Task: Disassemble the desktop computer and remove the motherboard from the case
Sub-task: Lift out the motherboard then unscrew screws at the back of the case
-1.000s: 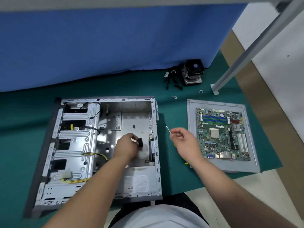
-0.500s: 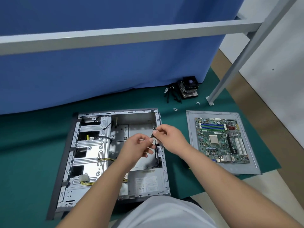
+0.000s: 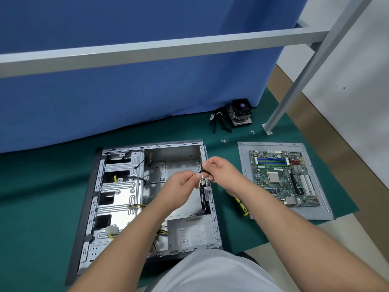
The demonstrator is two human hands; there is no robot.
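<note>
cooler (image 3: 240,112), screwdriver (image 3: 242,206), motherboard (image 3: 283,178) beside case (image 3: 147,147).

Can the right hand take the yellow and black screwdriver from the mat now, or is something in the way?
Probably not at once: the right hand and left hand both pinch a small black cable above the case. The screwdriver lies uncovered under the right forearm.

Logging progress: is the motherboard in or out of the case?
Out: the motherboard lies on a grey panel, right of the case.
</note>
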